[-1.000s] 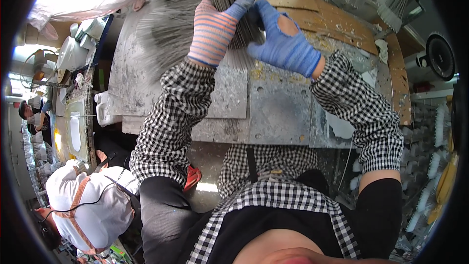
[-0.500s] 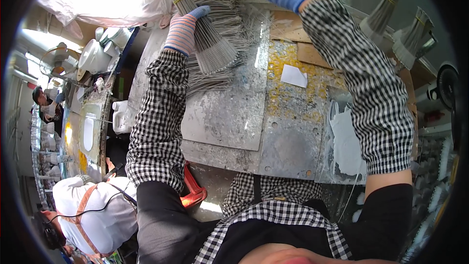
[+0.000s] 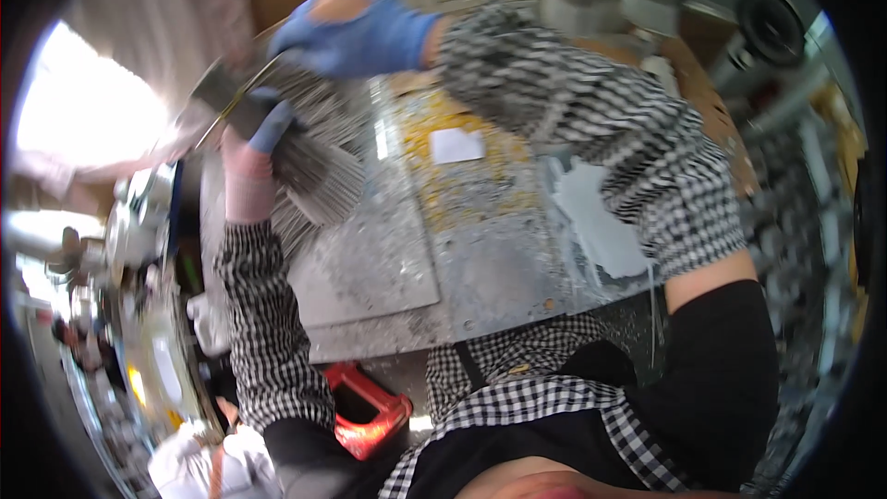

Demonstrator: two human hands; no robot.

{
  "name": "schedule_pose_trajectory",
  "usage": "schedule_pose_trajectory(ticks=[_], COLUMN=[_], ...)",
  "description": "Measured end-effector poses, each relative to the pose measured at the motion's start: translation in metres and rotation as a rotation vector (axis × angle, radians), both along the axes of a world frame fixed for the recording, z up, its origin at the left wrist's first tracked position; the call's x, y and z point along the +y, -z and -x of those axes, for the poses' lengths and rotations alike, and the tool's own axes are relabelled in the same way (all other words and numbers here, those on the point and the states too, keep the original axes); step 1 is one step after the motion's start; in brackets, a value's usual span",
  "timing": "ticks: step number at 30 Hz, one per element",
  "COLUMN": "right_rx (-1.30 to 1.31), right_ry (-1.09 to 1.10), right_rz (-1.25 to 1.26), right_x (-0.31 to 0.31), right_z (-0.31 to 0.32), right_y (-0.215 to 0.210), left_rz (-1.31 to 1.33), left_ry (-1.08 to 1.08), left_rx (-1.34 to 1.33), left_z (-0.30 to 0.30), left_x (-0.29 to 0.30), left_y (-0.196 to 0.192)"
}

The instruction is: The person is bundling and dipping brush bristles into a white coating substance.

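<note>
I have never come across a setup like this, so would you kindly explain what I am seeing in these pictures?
There is no machine here: a person works with two gloved hands. The view looks down from a wide fisheye camera worn on that person's head, so straight edges look bent.

The left hand, in a pinkish glove with a blue thumb, holds a bundle of thin grey strands. The right hand, in a blue glove with a hole, is close above it. A thin yellowish strand crosses the bundle; blur hides whether the right hand grips it.

On the worktable lie more grey strands, a white piece like paper, and a whitish smear.
</note>
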State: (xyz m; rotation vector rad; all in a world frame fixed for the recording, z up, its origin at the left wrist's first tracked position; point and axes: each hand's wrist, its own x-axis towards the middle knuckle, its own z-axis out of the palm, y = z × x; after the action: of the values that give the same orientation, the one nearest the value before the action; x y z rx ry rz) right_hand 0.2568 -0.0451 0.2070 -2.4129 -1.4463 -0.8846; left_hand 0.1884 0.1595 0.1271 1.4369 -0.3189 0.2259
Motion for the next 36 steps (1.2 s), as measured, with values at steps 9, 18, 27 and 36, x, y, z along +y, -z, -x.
schedule_pose_trajectory(ticks=[9, 18, 27, 36], right_rx=[-0.624, 0.154, -0.080, -0.235], right_ry=[0.509, 0.756, 0.929, 1.286], right_rz=[-0.092, 0.264, 0.133, -0.272], right_x=[-0.161, -0.294, -0.357, -0.422], right_z=[0.004, -0.053, -0.001, 0.008], right_y=[-0.059, -0.137, -0.164, -0.107], left_rz=[-0.095, -0.274, -0.060, -0.160], left_ry=[0.044, 0.367, 0.220, 0.107], left_rx=[-0.104, -0.298, -0.060, -0.202], left_z=[-0.100, -0.150, -0.207, -0.176], left_x=[-0.136, -0.324, -0.394, -0.423], left_y=[-0.008, -0.071, -0.064, -0.056])
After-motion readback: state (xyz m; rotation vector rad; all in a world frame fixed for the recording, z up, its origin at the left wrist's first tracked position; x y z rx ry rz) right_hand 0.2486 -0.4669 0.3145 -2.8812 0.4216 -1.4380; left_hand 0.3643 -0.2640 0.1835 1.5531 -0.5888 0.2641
